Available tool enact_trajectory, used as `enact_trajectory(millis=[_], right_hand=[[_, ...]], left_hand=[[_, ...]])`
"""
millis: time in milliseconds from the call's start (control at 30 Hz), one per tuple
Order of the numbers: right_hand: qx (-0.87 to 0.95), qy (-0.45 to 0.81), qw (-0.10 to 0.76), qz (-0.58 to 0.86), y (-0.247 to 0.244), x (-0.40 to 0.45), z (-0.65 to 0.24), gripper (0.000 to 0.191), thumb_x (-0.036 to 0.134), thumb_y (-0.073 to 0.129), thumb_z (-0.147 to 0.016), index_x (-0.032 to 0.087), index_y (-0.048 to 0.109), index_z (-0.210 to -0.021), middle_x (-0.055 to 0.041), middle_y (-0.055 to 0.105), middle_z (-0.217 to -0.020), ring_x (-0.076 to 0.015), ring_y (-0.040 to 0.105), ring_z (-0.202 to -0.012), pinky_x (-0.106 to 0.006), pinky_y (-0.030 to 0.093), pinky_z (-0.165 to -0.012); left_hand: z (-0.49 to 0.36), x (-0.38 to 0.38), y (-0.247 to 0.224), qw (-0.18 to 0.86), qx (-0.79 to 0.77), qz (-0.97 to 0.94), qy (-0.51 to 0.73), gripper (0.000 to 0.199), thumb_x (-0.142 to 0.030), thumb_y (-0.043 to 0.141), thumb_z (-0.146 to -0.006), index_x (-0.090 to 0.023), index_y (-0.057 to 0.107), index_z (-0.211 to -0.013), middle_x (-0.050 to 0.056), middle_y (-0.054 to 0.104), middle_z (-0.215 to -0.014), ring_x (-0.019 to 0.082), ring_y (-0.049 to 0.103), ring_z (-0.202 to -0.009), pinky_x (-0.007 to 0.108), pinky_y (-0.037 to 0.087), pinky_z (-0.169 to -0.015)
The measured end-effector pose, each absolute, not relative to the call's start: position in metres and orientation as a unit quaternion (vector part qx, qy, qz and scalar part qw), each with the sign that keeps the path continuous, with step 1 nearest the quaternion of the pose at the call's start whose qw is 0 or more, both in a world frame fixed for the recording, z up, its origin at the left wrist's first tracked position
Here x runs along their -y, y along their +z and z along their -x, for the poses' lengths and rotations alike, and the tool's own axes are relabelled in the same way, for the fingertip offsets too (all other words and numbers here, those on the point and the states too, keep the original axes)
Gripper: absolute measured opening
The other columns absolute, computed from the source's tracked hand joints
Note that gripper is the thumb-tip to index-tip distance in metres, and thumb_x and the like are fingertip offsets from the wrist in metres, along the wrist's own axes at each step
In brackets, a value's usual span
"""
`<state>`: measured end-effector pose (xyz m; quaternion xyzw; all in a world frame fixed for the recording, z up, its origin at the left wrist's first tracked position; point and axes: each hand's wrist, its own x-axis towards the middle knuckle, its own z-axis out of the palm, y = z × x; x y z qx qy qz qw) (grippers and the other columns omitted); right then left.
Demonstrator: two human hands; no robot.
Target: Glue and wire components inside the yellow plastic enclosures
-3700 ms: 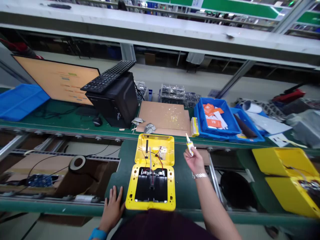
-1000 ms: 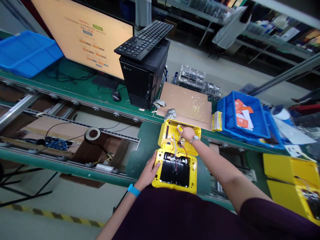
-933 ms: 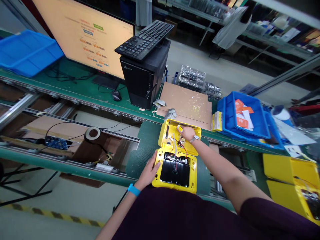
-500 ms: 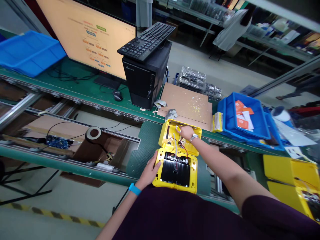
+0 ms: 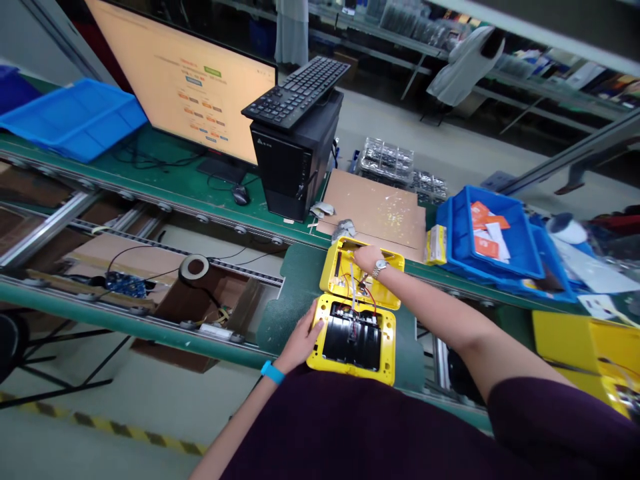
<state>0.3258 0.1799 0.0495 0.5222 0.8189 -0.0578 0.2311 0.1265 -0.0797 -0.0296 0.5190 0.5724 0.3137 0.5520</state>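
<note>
Our left hand (image 5: 300,345), fingers spread, steadies the yellow plastic case base (image 5: 350,377), while our right hand (image 5: 369,259), its pinch impossible to tell, works inside the yellow case lid (image 5: 386,298).

And here's the outfit: a dark plum short-sleeved top (image 5: 350,430), the right sleeve (image 5: 530,417) ending in a soft, plain hem above the elbow! On the left wrist, a bright blue wristband (image 5: 273,372), narrow and snug. Over on the right wrist, a silver link wristwatch (image 5: 380,268). The left hand (image 5: 303,345) and right hand (image 5: 369,259) are both bare.
</note>
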Motion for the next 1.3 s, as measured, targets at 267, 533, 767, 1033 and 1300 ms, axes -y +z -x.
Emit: enact_trajectory(millis=[267,533,767,1033,1300], right_hand=[[-0.651,-0.09,-0.203,-0.726,0.096,-0.067,-0.416,0.059,0.065,0.042,-0.101,0.014,0.071,-0.106,-0.0135,0.073,-0.083,-0.0258,0.067,-0.076,-0.029,0.044,-0.064],[-0.377,-0.33,-0.495,-0.71,0.06,0.062,-0.428,0.057,0.069,0.06,-0.09,0.014,0.075,-0.093,0.0008,0.053,-0.056,-0.0137,0.044,-0.049,-0.027,0.034,-0.046],[-0.394,-0.323,-0.517,-0.688,0.023,0.076,-0.421,0.051,0.062,0.063,-0.091,0.012,0.074,-0.095,-0.0079,0.07,-0.077,-0.02,0.063,-0.068,-0.03,0.048,-0.061],[-0.421,-0.296,-0.505,-0.693,0.003,0.073,-0.421,0.047,0.059,0.061,-0.094,0.013,0.072,-0.09,-0.0081,0.072,-0.079,-0.0205,0.065,-0.068,-0.029,0.046,-0.06],[-0.467,-0.284,-0.482,-0.685,0.002,0.073,-0.421,0.044,0.058,0.057,-0.097,0.015,0.071,-0.094,-0.008,0.073,-0.084,-0.0209,0.065,-0.073,-0.03,0.046,-0.064]], left_hand=[[-0.128,0.079,-0.027,0.556,-0.578,-0.509,0.312,0.072,-0.058,0.039,-0.103,-0.027,0.017,-0.164,0.003,0.027,-0.168,0.023,0.027,-0.155,0.038,0.023,-0.128],[-0.132,0.079,-0.033,0.539,-0.611,-0.496,0.3,0.072,-0.061,0.042,-0.101,-0.029,0.024,-0.163,0.001,0.033,-0.166,0.024,0.029,-0.154,0.037,0.025,-0.127],[-0.133,0.08,-0.037,0.532,-0.62,-0.492,0.301,0.07,-0.06,0.045,-0.101,-0.03,0.028,-0.162,-0.001,0.034,-0.165,0.024,0.028,-0.154,0.035,0.021,-0.128],[-0.134,0.082,-0.04,0.53,-0.619,-0.487,0.315,0.068,-0.056,0.047,-0.101,-0.031,0.028,-0.162,-0.003,0.032,-0.166,0.022,0.028,-0.154,0.035,0.018,-0.129],[-0.135,0.082,-0.043,0.529,-0.612,-0.49,0.325,0.069,-0.054,0.047,-0.101,-0.028,0.029,-0.162,-0.002,0.031,-0.166,0.021,0.026,-0.155,0.035,0.016,-0.13]])
